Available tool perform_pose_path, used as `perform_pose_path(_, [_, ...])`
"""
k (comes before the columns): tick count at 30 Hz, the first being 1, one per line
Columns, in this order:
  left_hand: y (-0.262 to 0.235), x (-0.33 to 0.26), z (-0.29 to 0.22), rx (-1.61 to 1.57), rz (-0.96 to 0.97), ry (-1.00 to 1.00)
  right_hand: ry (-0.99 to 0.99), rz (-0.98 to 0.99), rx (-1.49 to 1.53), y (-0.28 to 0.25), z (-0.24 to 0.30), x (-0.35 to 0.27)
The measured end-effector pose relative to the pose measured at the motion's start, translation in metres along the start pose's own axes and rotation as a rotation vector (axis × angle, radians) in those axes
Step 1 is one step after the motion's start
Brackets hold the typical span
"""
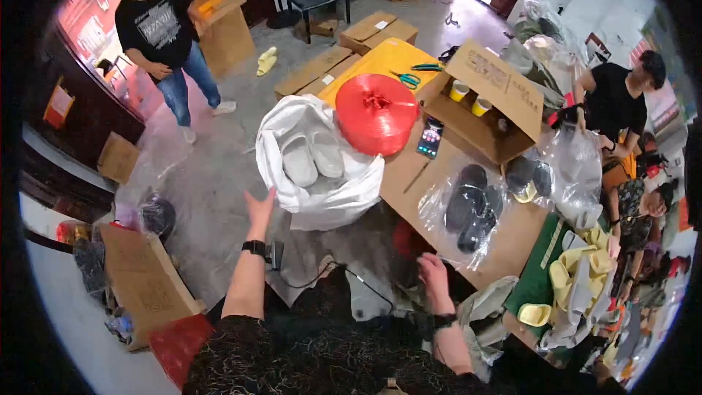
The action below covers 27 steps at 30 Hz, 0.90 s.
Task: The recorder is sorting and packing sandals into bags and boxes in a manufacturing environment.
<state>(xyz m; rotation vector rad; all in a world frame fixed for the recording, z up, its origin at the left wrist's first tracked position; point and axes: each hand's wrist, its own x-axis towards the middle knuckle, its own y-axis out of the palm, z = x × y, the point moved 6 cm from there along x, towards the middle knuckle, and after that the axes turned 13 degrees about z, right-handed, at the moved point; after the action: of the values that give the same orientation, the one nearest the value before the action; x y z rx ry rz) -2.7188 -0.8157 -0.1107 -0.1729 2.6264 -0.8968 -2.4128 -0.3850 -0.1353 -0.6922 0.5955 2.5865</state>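
Note:
A white woven sack [333,205] stands open in front of me, its rim folded outward. Inside its mouth lies a pair of pale grey slippers [313,157]. My left hand [260,212] is at the sack's near left side, fingers spread and nothing in them; I cannot tell whether it touches the sack. Lower right, below the table's edge, my right hand [433,276] hangs with loosely curled fingers and no object visible in it. Nearest to it on the cardboard-topped table [398,190] are dark slippers [475,205] in clear plastic bags.
A roll of red plastic twine [376,113] stands beside the sack. Beyond are green-handled pliers [406,79], a phone [430,137] and an open carton [491,95] with yellow cups. Yellow slippers [581,263] pile up at right. One person [164,36] stands far left, another [614,99] far right.

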Motion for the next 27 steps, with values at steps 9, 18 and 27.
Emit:
perform_pose_path(9, [0.021, 0.090, -0.012, -0.187, 0.177, 0.386, -0.731, -0.111, -1.057, 0.249, 0.142, 0.212])
perform_pose_path(18, [-0.053, 0.071, 0.039, -0.970, 0.233, 0.015, -0.447, -0.291, -1.522, 0.259, 0.162, 0.285])
perform_pose_path(27, [-0.148, 0.025, 0.053, -0.916, 0.194, -0.015, -0.458, -0.322, -1.535, 0.257, 0.165, 0.279])
